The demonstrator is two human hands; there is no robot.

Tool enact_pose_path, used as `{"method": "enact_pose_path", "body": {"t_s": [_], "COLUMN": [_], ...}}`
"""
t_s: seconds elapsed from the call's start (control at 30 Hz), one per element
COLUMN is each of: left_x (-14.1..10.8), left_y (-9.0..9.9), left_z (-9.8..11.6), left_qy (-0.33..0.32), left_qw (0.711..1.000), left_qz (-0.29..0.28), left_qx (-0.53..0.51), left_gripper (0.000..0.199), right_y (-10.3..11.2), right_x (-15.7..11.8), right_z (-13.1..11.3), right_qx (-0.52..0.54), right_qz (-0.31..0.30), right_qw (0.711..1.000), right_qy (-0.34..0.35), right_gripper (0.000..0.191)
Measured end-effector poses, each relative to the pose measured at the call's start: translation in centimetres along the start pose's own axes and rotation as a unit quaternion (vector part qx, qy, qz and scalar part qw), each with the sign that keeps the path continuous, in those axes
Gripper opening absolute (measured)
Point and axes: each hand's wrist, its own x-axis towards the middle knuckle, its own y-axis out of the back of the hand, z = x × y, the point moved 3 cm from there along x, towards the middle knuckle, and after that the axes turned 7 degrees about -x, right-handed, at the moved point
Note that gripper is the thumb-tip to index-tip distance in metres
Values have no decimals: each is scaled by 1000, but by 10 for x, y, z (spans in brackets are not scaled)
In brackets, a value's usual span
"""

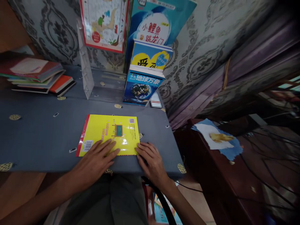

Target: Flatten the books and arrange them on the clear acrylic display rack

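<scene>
A yellow book [126,145] with a red spine lies flat near the front edge of the table, its barcode and small chalkboard picture facing up. Across its lower left part rests my left hand [100,156], fingers stretched out flat on the cover. At the lower right corner, my right hand [150,159] touches the book's edge with its fingertips; its fingers are extended and its thumb points toward the table edge. Neither hand is wrapped round anything.
Behind the book stands a clear acrylic rack [85,68] holding several upright books, with a blue earth book [140,89] in front. A book stack [35,73] lies at the left of the patterned tablecloth [47,131]. A dark red cabinet [211,168] with cables stands right.
</scene>
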Motion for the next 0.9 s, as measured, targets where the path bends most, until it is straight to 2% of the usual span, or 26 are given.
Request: {"method": "enact_pose_path", "body": {"t_s": [0.1, 0.2, 0.37, 0.5, 0.6, 0.7, 0.8, 0.9], "left_x": [-12, -20, -15, 5, 15, 16, 13, 10], "left_y": [3, 11, 32, 45, 48, 47, 45, 42], "left_z": [-6, -24, -82, -127, -143, -149, -152, -153], "left_qy": [8, 33, 117, 183, 199, 201, 210, 209], "left_qw": [1000, 999, 991, 980, 974, 969, 964, 965], "left_qz": [-2, -2, 12, 35, 58, 85, 100, 94], "left_qx": [-2, -22, -60, -77, -96, -113, -127, -130], "left_gripper": [40, 40, 44, 45, 46, 48, 50, 51], "right_y": [-1, 0, 3, -3, -20, -47, -75, -95], "right_x": [0, 0, 10, 40, 75, 115, 151, 169], "right_z": [0, 0, -1, -18, -43, -70, -88, -100], "right_qx": [-4, -4, -3, 17, 47, 45, 27, 19], "right_qz": [-4, -3, 2, -13, -76, -158, -195, -215], "right_qw": [1000, 1000, 1000, 999, 991, 972, 961, 954], "right_qy": [0, 3, -1, 34, 97, 168, 196, 206], "right_gripper": [31, 30, 24, 22, 26, 33, 39, 41]}}
